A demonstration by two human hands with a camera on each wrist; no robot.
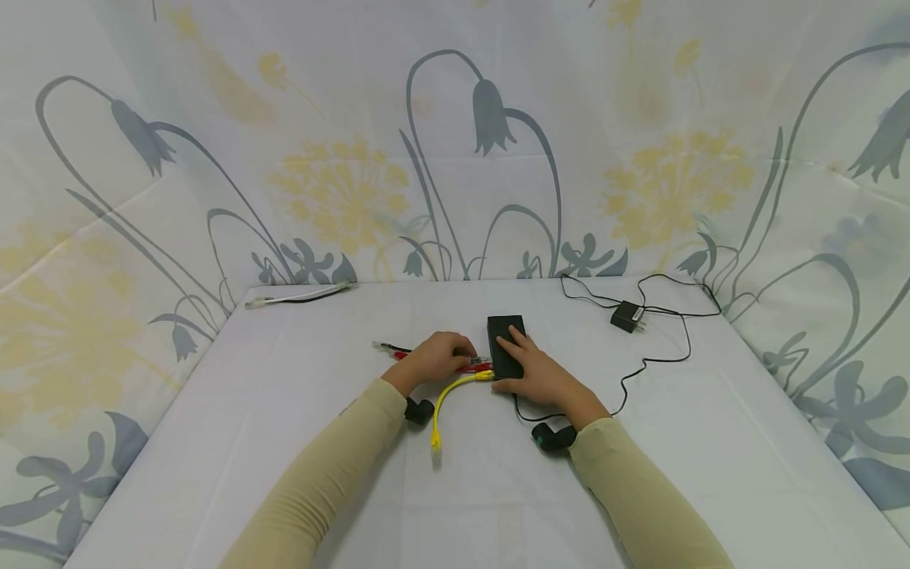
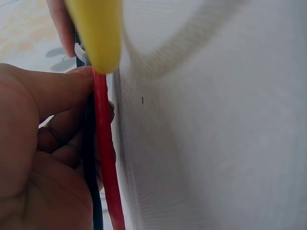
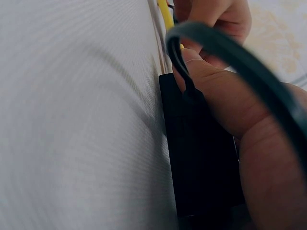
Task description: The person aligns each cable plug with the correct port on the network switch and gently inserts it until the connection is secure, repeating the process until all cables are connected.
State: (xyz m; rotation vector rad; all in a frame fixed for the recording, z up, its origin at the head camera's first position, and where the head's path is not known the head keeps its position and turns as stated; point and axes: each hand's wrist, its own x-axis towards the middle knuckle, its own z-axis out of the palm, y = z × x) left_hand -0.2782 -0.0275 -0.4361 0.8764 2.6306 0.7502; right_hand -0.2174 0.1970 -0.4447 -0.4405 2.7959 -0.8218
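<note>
A black network switch lies flat on the white table, its left side towards the cables. My right hand holds it, fingers spread over the top and thumb along the near end. My left hand pinches a black network cable close to the switch's left side; its front plug is mostly hidden by the fingers. Alongside runs a red cable, its plug end at the switch. A yellow cable reaches the switch at the near corner, its other plug loose on the table. A black power cord leaves the switch's near end.
A black power adapter with looped thin cord lies at the back right. At the back left lie a white cable and a black one. Floral cloth hangs behind the table. Dark wrist cameras sit below both hands.
</note>
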